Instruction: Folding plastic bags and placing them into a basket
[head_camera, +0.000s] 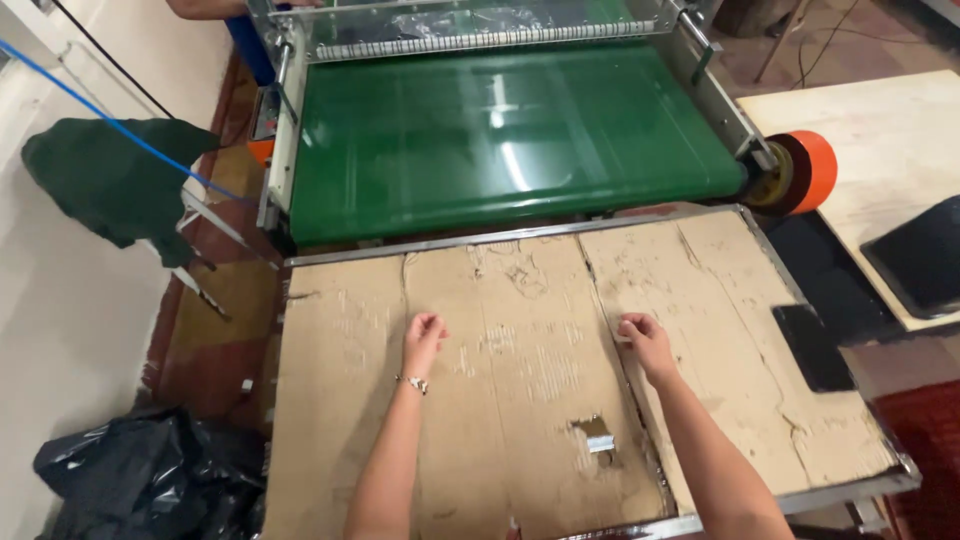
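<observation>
Worn brown cardboard (520, 360) covers a metal-framed table (860, 485) in front of me. My left hand (423, 335) rests on the cardboard left of centre, fingers loosely curled, a thin bracelet on the wrist. My right hand (645, 338) lies on the cardboard near a crease, fingers curled, nothing visible in it. A torn hole (595, 436) in the cardboard shows metal between my forearms. A black flat rectangle (812, 346) lies on the table's right side.
A green conveyor belt (510, 140) of a machine runs beyond the table, with an orange roller end (812, 170) at right. A black plastic bag (150, 480) sits on the floor at left. A wooden board (880, 140) stands at right. Dark green cloth (110, 180) hangs at left.
</observation>
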